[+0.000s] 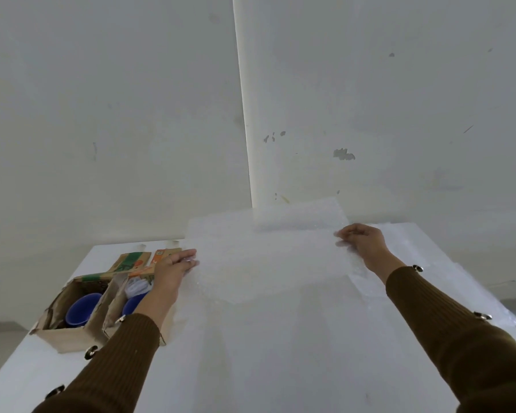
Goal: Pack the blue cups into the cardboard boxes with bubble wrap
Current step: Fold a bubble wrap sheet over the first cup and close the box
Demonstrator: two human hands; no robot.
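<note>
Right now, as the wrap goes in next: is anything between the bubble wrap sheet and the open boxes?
Nothing loose does. Only the left hand and its sleeve lie between the bubble wrap and the cardboard box next to it; both boxes stand open, a blue cup in each.

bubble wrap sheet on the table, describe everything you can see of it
The clear, bumpy plastic bubble wrap sheet lies spread flat on the white table, its far edge curling up against the wall. The left hand rests on its left edge with straight fingers; the right hand pinches its right edge.
</note>
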